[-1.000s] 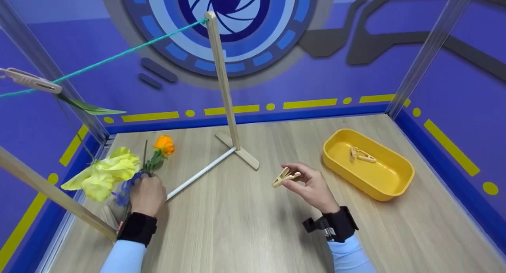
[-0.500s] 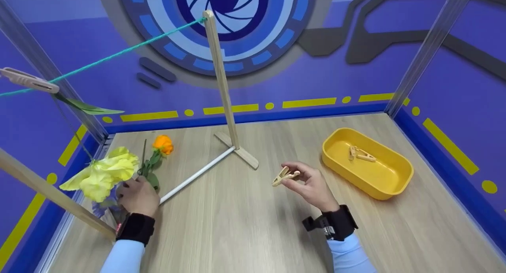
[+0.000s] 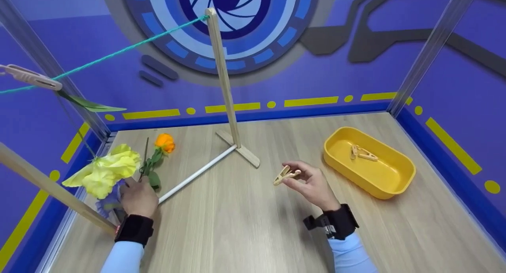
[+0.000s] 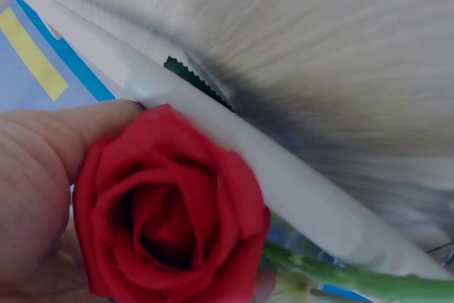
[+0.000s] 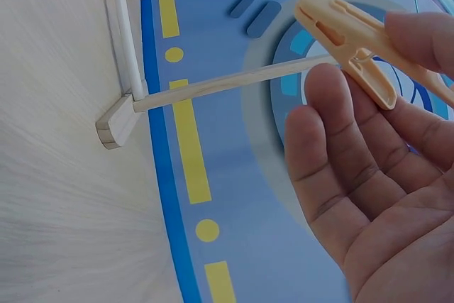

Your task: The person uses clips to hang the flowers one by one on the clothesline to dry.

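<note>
My left hand (image 3: pixel 139 198) is low among flowers beside the near post. In the left wrist view, a red rose (image 4: pixel 170 211) lies between its thumb and fingers, which grip it; the bloom hides most of the grip. The head view does not show this rose clearly. A purple flower (image 3: pixel 108 204) lies just left of that hand, under a hanging yellow flower (image 3: pixel 104 172). Beyond the fingers lies an orange rose (image 3: pixel 165 142) with green leaves. My right hand (image 3: pixel 310 186) pinches a beige clothespin (image 5: pixel 347 44) above the table, its other fingers curled loosely.
A green cord (image 3: pixel 130 48) runs to a wooden post (image 3: pixel 223 79); a pale clothespin (image 3: pixel 33 77) grips a leafy stem on it. A white rod (image 3: pixel 197 172) lies low between the stands. At right, a yellow tray (image 3: pixel 379 188) holds more clothespins (image 3: pixel 365 156).
My left hand has shifted left and slightly nearer, and the purple flower has moved left with it. My right hand stays in place, still pinching the clothespin.
</note>
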Demonstrator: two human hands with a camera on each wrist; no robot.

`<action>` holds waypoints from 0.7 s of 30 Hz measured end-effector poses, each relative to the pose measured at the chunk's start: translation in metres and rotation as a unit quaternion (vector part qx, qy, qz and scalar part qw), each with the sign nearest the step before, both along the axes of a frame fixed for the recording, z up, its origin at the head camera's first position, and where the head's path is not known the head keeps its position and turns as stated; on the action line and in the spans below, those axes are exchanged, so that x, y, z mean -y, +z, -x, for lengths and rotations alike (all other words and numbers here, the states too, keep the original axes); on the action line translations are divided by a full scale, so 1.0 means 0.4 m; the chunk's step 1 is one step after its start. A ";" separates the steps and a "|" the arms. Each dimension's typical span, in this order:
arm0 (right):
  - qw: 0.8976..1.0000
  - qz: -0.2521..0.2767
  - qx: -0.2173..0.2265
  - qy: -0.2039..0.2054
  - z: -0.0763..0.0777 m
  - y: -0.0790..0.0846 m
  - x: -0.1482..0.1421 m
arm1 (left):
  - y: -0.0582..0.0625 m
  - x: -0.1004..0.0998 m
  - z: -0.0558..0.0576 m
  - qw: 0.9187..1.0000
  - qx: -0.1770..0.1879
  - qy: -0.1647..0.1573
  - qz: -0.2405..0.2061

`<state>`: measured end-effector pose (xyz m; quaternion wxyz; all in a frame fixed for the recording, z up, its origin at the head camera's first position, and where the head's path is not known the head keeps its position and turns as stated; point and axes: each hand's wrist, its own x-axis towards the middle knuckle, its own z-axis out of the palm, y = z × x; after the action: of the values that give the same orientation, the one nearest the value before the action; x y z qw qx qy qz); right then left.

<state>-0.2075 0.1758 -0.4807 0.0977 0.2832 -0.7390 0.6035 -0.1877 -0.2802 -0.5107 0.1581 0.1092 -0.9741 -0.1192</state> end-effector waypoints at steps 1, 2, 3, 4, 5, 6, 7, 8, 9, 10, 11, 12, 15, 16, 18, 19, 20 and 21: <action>1.000 0.000 0.000 0.000 0.000 -0.001 0.000 | 0.002 -0.001 0.000 1.000 0.001 0.002 0.000; 1.000 0.000 -0.001 -0.001 0.000 -0.002 -0.001 | 0.002 -0.002 0.002 1.000 -0.007 0.006 0.005; 1.000 -0.001 -0.001 -0.001 0.001 -0.003 -0.001 | -0.001 -0.004 0.003 1.000 -0.022 0.012 0.012; 1.000 -0.001 -0.002 -0.001 0.001 -0.004 -0.002 | -0.004 -0.008 0.004 0.999 -0.037 0.022 0.021; 1.000 -0.001 -0.002 -0.001 0.001 -0.004 -0.002 | -0.006 -0.011 0.004 0.998 -0.050 0.034 0.035; 1.000 -0.001 -0.001 -0.001 0.001 -0.004 -0.002 | -0.007 -0.015 0.005 0.996 -0.058 0.047 0.049; 1.000 -0.001 0.000 -0.001 0.001 -0.003 -0.002 | -0.008 -0.017 0.005 0.994 -0.063 0.061 0.061; 1.000 -0.001 0.001 -0.001 0.002 -0.003 -0.002 | -0.007 -0.020 0.005 0.993 -0.063 0.074 0.073; 1.000 -0.002 0.001 -0.002 0.002 -0.002 -0.002 | -0.006 -0.023 0.006 0.991 -0.061 0.086 0.084; 1.000 -0.002 0.000 -0.003 0.002 -0.001 -0.002 | -0.003 -0.026 0.006 0.990 -0.058 0.092 0.090; 1.000 -0.003 0.000 -0.004 0.001 0.000 -0.003 | 0.000 -0.027 0.006 0.990 -0.056 0.094 0.091; 1.000 -0.003 -0.002 -0.005 0.001 0.001 -0.003 | 0.002 -0.028 0.006 0.991 -0.054 0.092 0.086; 1.000 -0.003 -0.006 -0.007 0.001 0.002 -0.003 | 0.005 -0.027 0.004 0.994 -0.053 0.074 0.064; 1.000 -0.003 -0.006 -0.007 0.001 0.002 -0.004 | 0.005 -0.025 0.002 0.995 -0.052 0.065 0.054; 1.000 -0.003 -0.006 -0.008 0.001 0.002 -0.004 | 0.003 -0.020 0.000 0.997 -0.042 0.052 0.032; 1.000 -0.003 -0.005 -0.008 0.001 0.002 -0.004 | 0.002 -0.018 -0.001 0.998 -0.038 0.046 0.020; 1.000 -0.003 -0.004 -0.009 0.001 0.003 -0.004 | 0.002 -0.016 -0.002 0.999 -0.030 0.042 0.009; 1.000 -0.003 -0.004 -0.010 0.002 0.003 -0.004 | 0.003 -0.015 -0.002 0.999 -0.021 0.041 -0.001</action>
<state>-0.2082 0.1775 -0.4796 0.1054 0.2787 -0.7433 0.5989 -0.1869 -0.2743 -0.5096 0.1831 0.1462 -0.9653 -0.1154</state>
